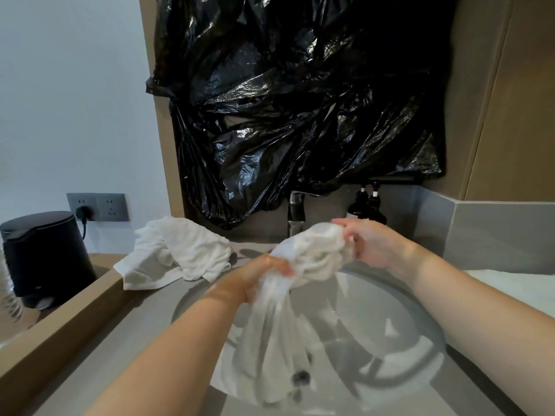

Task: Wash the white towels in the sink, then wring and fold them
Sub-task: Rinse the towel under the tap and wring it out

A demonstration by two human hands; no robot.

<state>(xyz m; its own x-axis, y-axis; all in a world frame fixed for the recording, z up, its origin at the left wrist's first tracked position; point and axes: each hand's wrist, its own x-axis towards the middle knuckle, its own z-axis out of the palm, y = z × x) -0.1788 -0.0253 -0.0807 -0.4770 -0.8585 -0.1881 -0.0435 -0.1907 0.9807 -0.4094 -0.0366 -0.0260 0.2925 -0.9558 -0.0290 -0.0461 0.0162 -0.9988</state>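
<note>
Over the grey sink [420, 331] I see both forearms reaching in: left hand [264, 273] and right hand [371, 243] each grip the bunched wet towel [312, 253] tightly.

Soft daylight, motion blur, wide-angle warping

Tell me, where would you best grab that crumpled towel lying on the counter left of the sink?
Probably the raised bunch of folds at the middle of the towel, coming from above on the sink side. The heap stands up off the counter, while its front corner lies flat and looks hard to pinch.
</note>
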